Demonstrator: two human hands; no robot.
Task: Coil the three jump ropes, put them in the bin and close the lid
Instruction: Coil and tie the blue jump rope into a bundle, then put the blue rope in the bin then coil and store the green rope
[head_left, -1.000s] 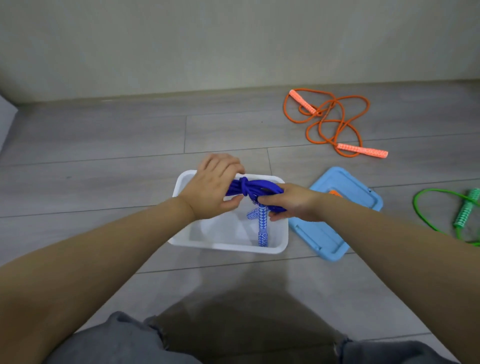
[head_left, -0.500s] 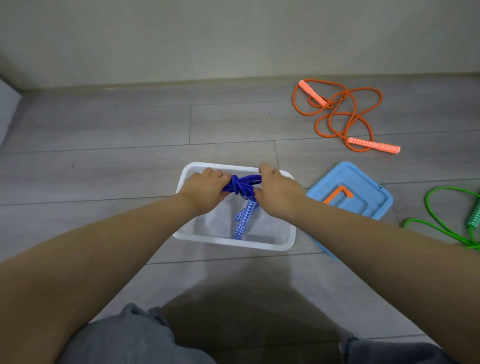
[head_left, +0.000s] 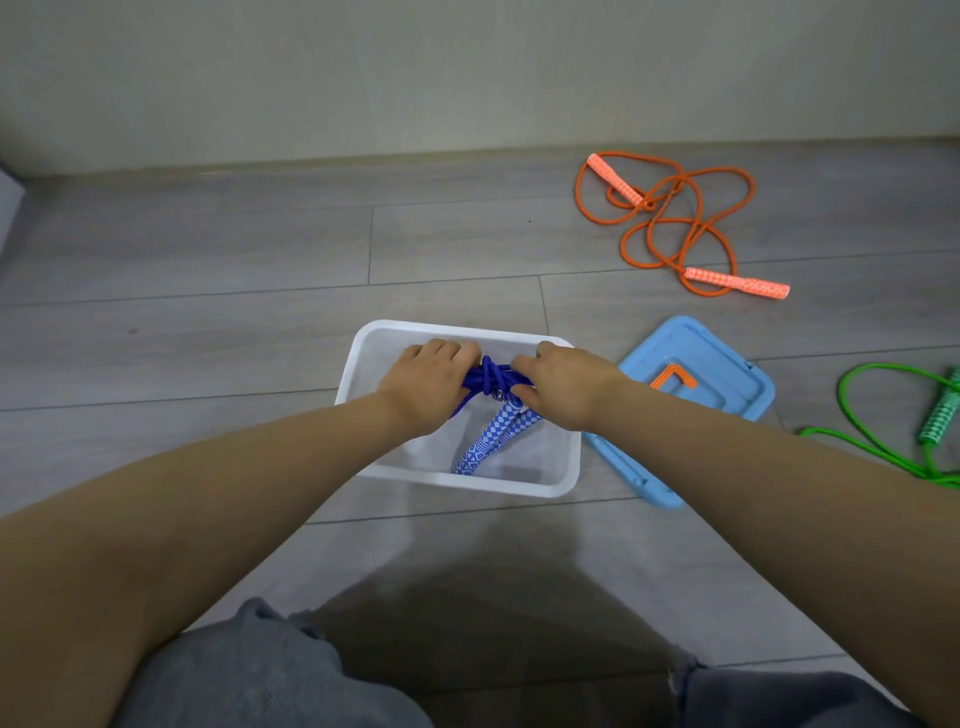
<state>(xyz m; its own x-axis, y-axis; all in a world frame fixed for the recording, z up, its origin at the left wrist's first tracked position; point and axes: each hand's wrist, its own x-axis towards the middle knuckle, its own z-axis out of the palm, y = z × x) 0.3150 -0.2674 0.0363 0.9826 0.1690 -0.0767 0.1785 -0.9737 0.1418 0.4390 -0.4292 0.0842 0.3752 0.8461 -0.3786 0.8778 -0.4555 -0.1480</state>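
The blue jump rope (head_left: 491, 379) is bunched into a knotted coil between the two hands, held over the open white bin (head_left: 563, 480); its two patterned handles (head_left: 491, 441) hang down from the knot into the bin, slanting toward the near wall. The left hand (head_left: 428, 382) grips the coil's left side with fingers curled over it, and the right hand (head_left: 563, 384) grips the right side the same way (the fingertips of both are hidden under the rope).

Just right of the right hand the blue lid (head_left: 727, 384) lies flat on the floor, off the bin, one long edge close against the bin's right wall, an orange latch piece (head_left: 670, 376) showing on top. Beyond the right hand, well apart, the orange jump rope (head_left: 675, 228) sprawls in loose loops near the wall. Farther right of the lid, the green jump rope (head_left: 883, 441) lies uncoiled and runs out of view at the picture's edge.

Everything sits on a grey plank floor (head_left: 208, 312) that meets a pale wall (head_left: 467, 78) beyond the hands. Left of the left hand the floor lies open up to the wall. Nearest the camera, the person's knees in grey fabric (head_left: 260, 670) frame the bottom of the view.
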